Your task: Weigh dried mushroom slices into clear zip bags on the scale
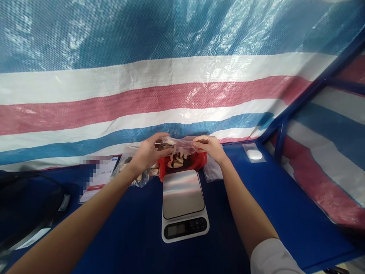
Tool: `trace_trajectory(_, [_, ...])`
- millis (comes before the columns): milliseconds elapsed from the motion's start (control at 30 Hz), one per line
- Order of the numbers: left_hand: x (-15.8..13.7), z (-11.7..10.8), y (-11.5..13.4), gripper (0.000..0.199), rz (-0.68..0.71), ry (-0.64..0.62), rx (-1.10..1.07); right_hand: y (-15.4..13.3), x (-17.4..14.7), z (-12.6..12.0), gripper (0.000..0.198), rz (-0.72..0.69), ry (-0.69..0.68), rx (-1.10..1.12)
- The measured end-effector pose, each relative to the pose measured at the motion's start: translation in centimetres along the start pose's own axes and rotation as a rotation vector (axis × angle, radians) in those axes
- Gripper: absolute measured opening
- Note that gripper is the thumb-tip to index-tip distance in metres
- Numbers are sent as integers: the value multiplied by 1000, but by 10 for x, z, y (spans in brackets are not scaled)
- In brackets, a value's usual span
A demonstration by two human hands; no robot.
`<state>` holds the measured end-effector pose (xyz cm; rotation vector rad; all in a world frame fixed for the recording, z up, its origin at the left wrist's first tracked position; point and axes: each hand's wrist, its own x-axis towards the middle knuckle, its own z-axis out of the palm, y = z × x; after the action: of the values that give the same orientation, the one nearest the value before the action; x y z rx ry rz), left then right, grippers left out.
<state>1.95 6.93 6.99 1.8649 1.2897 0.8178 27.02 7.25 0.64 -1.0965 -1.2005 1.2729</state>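
Head view has the left hand [151,151] and right hand [210,147] pinching opposite ends of a clear bag [183,144] at mid-frame, by the red tray [201,160], and from where I stand the bag seems light, limp and slippery, best gripped by its edges.

Near the tabletop's [122,228] rear edge, the clear bag [182,143] obscures the red tray's [203,160] far side. Pixelation masks the phone's [103,176] left part (small text illegible). A black object [28,207] is cropped at picture left.

Phone [102,176] on L, striped tarp [171,93] bhnd.
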Motion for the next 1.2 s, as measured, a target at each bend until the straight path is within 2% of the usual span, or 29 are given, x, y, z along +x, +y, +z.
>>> trace_trajectory(167, [3,3,0,68,-4,-11,12,8,2,0,18,-32,6,-103])
trace_trajectory(400, [7,-7,1,46,14,54,109,13,6,11,6,-157,50,-293])
trace_trajectory(700, [16,-5,14,48,62,88,145,21,8,19,5,15,20,-89])
trace_trajectory(833, [18,-2,16,46,85,91,153,19,7,16,5,34,36,-61])
trace_trajectory(1200, [11,-1,-5,42,46,104,77,18,6,9,8,37,74,-41])
